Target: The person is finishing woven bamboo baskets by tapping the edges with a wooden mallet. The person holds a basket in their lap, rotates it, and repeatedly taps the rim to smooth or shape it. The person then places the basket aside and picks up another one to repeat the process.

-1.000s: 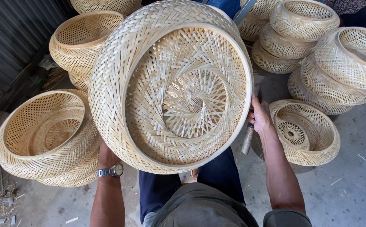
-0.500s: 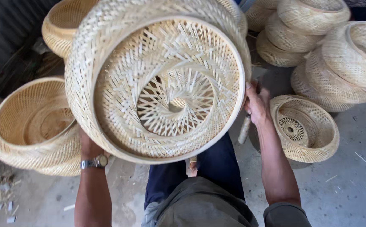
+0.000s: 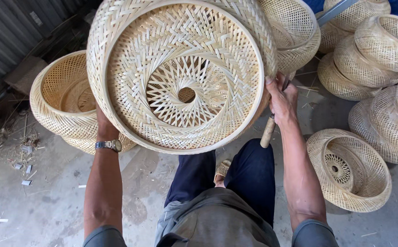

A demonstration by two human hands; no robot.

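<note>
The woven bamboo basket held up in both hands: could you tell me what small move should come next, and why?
Probably a slight turn of the woven bamboo basket between the hands. The left hand is mostly hidden behind the rim, the right hand grips the opposite edge along with a wooden-handled tool, and the open side faces the camera, so turning it would bring the next stretch of rim round.

Pale woven bamboo basket, matt; wooden handle; rough concrete floor

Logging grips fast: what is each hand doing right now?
Left hand: mostly hidden behind the woven basket, supporting it.
Right hand: holding basket rim and a wooden-handled tool.
</note>
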